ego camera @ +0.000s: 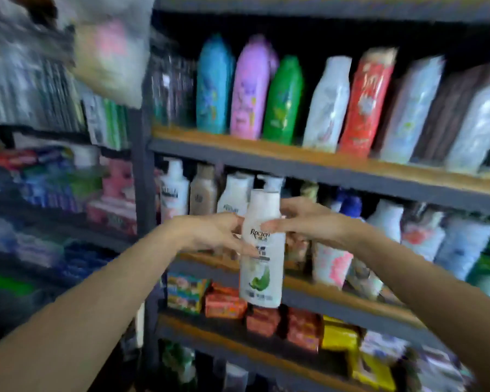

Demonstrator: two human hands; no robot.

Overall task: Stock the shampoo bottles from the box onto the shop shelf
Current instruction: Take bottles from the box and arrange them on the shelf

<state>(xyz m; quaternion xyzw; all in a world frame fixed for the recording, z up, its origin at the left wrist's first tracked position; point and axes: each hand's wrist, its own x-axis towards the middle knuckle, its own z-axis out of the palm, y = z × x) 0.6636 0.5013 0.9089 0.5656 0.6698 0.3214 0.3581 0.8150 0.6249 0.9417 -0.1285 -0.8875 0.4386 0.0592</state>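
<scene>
A white shampoo bottle [262, 250] with a green leaf on its label stands upright in the air in front of the middle shelf [337, 290]. My left hand [218, 232] holds it from the left at the shoulder. My right hand [303, 219] grips it from the right at the same height, thumb across the front. Behind the bottle, similar white bottles [235, 195] stand in a row on the middle shelf. The box is not in view.
The upper shelf [294, 155] carries tall blue, pink, green, white and red bottles. Soap packs [227, 302] lie on the shelf below. A dark upright post [143, 176] separates this rack from a blurred rack of boxed goods at left.
</scene>
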